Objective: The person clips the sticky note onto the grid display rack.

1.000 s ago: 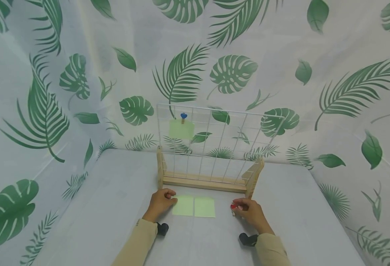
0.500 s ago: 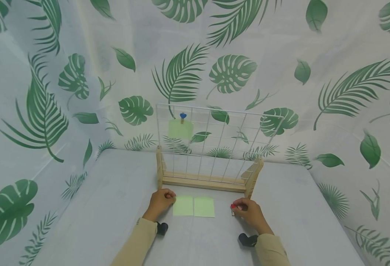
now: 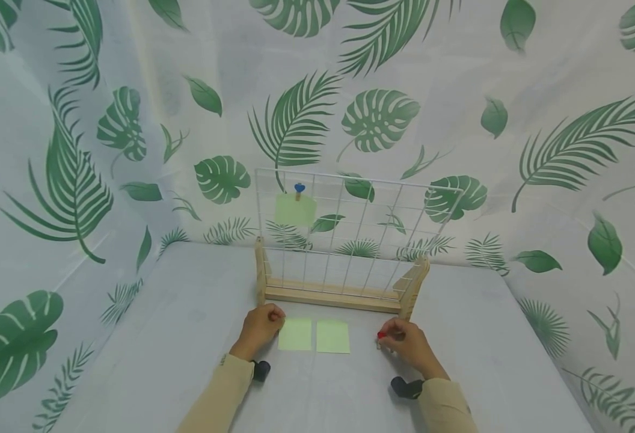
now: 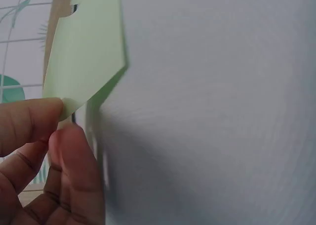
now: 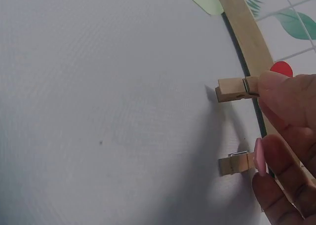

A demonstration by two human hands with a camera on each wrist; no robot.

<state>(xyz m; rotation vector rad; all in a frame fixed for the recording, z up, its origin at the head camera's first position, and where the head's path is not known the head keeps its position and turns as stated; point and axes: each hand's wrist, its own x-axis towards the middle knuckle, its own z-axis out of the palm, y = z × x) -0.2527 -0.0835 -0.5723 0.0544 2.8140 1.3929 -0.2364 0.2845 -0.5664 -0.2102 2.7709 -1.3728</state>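
Observation:
My left hand (image 3: 260,328) pinches the left corner of a pale green paper note (image 3: 294,335). In the left wrist view the thumb and a finger grip that note (image 4: 89,62), its near edge tilted up over a shadow. A second green note (image 3: 333,336) lies flat just to its right. Between thumb and finger my right hand (image 3: 409,344) holds a small wooden clothespin (image 5: 232,89) with a red decoration, its jaws pointing away from the hand. Lower in the right wrist view, a second clothespin (image 5: 237,163) with a pink decoration sits against the other fingers.
Behind the notes stands a white wire grid (image 3: 350,240) on a wooden base (image 3: 334,297). A blue-topped clothespin (image 3: 299,191) holds another green note (image 3: 294,210) at its upper left. Leaf-patterned sheeting (image 3: 382,54) surrounds the white table (image 3: 187,319).
The left note has slid slightly left with my left hand, widening the gap between the two notes. My right hand has barely moved, and the red clothespin has turned a little in its fingers.

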